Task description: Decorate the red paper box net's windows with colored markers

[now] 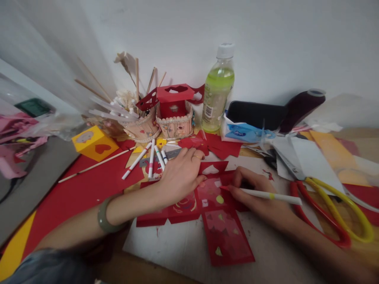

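A cross-shaped red paper cutout (231, 236) lies on a white board, with small yellow, pink and white shapes under clear windows. My left hand (183, 167) rests on its upper part, thumb apart from the fingers, holding nothing. A ring is on one finger and a green bangle (105, 217) circles the wrist. My right hand (254, 189) pinches a white marker (263, 194) with a yellow band, its front end close to the red paper's middle panel. Beside my left hand lie several white markers (151, 157) with coloured bands.
Scissors (340, 201) with red and yellow handles lie at right. At the back stand a green drink bottle (217, 90), a tissue pack (237, 130), a phone (256, 114) and decorated holders (174, 124). A yellow paper box (94, 144) sits at left near a wooden stick (94, 165).
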`<action>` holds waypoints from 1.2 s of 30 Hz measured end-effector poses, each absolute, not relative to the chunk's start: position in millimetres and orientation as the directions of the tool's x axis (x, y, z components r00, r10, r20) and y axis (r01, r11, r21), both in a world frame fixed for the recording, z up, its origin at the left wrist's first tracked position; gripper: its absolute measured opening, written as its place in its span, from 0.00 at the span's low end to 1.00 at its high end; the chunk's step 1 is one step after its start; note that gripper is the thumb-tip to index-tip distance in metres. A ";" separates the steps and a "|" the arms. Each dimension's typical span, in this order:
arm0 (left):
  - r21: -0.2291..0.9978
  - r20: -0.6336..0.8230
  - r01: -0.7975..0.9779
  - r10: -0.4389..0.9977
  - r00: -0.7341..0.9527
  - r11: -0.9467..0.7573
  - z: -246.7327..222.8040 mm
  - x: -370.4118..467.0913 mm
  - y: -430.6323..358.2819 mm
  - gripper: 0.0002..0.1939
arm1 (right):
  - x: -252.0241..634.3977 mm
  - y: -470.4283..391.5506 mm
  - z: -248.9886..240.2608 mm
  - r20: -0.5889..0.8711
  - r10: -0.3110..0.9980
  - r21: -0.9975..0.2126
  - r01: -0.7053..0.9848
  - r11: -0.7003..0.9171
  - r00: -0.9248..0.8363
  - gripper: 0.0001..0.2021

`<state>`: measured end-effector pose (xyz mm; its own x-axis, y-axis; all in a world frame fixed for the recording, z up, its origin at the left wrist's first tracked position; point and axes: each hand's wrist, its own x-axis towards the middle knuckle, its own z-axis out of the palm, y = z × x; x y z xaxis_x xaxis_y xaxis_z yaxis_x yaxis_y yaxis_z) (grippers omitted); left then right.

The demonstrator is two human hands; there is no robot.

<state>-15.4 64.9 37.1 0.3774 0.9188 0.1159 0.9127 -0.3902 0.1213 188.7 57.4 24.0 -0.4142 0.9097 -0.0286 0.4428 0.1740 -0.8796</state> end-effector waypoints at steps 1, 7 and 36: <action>0.124 0.116 0.912 0.918 0.378 -0.391 37.2 -15.3 64.9 0.20 | 188.9 57.5 23.7 -0.029 0.908 -0.879 0.443 0.175 -0.417 0.10; 0.128 0.123 0.905 0.912 0.391 -0.406 36.8 -15.5 64.8 0.19 | 188.9 58.1 21.8 -0.003 0.922 -0.859 0.473 0.195 -0.386 0.10; 0.115 0.117 0.899 0.904 0.411 -0.423 37.2 -15.8 64.8 0.19 | 191.4 57.5 19.9 0.008 0.939 -0.866 0.467 0.178 -0.344 0.14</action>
<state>-15.8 64.8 37.2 0.4107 0.9043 0.1170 0.8987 -0.4231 0.1153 191.4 57.5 19.9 -0.3440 0.9389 0.0079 0.4668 0.1784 -0.8662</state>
